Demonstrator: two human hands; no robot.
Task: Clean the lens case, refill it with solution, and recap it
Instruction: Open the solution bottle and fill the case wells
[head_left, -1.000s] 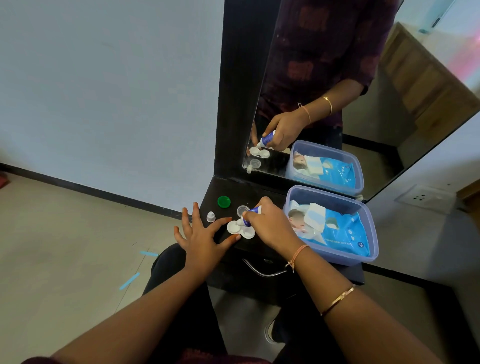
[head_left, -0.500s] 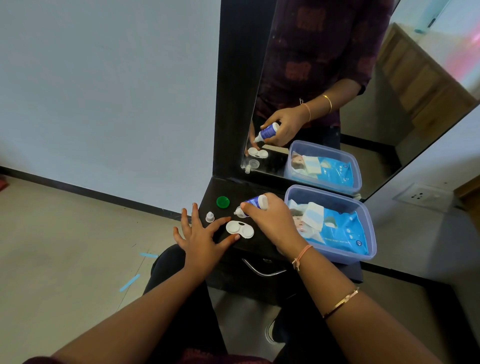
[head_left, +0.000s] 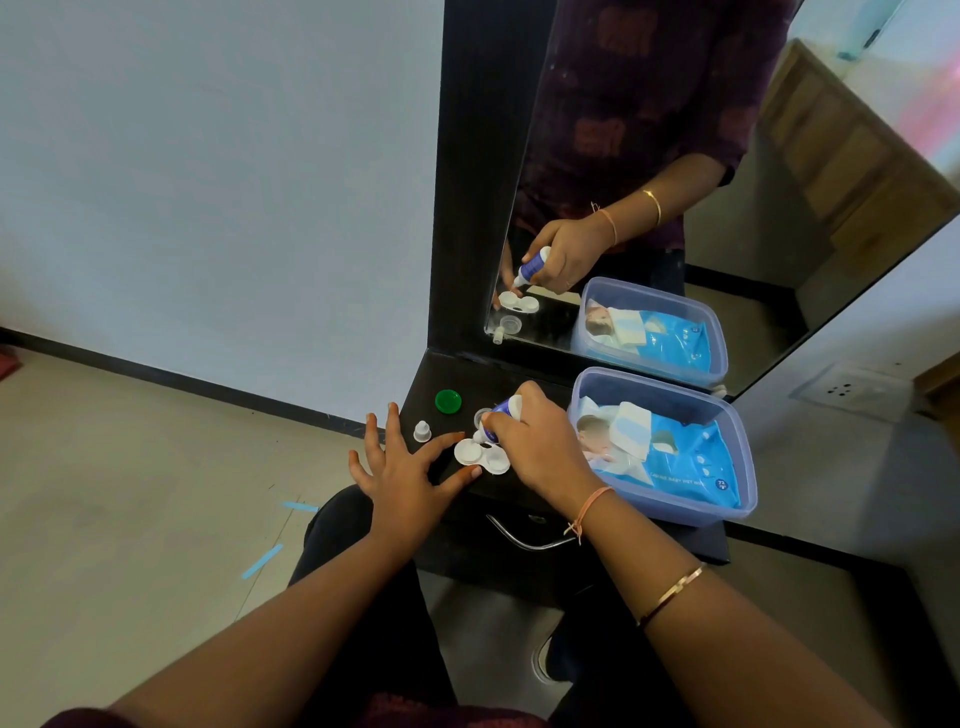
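- The right hand's (head_left: 540, 447) fingers (head_left: 503, 425) are clamping around the solution bottle (head_left: 508, 407), tipping it nozzle-down.
- Half a second back that bottle was riding higher and flatter. Now it's dipping again, with the nozzle hanging just over the left well of the lens case (head_left: 480, 457), as best I can tell.
- The left hand (head_left: 400, 473) is staying spread, fingers apart and gripping nothing. Index and thumb tips are bracketing the case's left end on the desk (head_left: 467, 376).
- So I'm guessing the refill is going well by well. I can't see any liquid level though.
- The green cap (head_left: 448, 401) and small white nozzle cap (head_left: 422, 431) are sitting loose just behind the case, so recapping is still waiting.
- The blue tub (head_left: 696, 512) of wipes is sitting just right of the hand.
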